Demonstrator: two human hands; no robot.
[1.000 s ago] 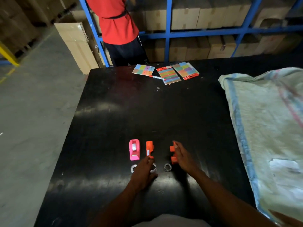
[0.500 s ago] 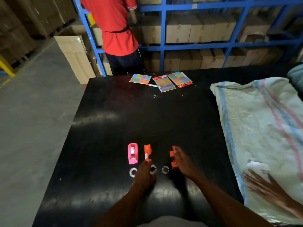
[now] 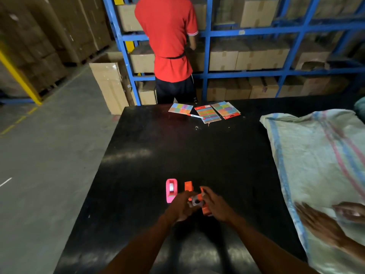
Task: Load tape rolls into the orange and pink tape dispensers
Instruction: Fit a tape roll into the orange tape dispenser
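Note:
A pink tape dispenser point(image 3: 171, 190) lies on the black table point(image 3: 177, 151) with a roll in it. Just right of it stands an orange dispenser point(image 3: 188, 186). My right hand point(image 3: 216, 204) holds a second orange dispenser point(image 3: 205, 209) slightly above the table. My left hand point(image 3: 180, 207) pinches a small tape roll point(image 3: 196, 202) and presses it against that dispenser. The other loose rolls are hidden behind my hands.
A woven sack point(image 3: 320, 159) covers the table's right side, and another person's hands point(image 3: 324, 224) rest on it. Coloured sticky-note packs point(image 3: 207, 113) and a pen point(image 3: 195, 116) lie at the far edge. A person in a red shirt point(image 3: 167, 46) stands at blue shelving.
My left hand picked a tape roll off the table and brought it to the orange dispenser, which my right hand lifted. The other person's hands came further onto the sack.

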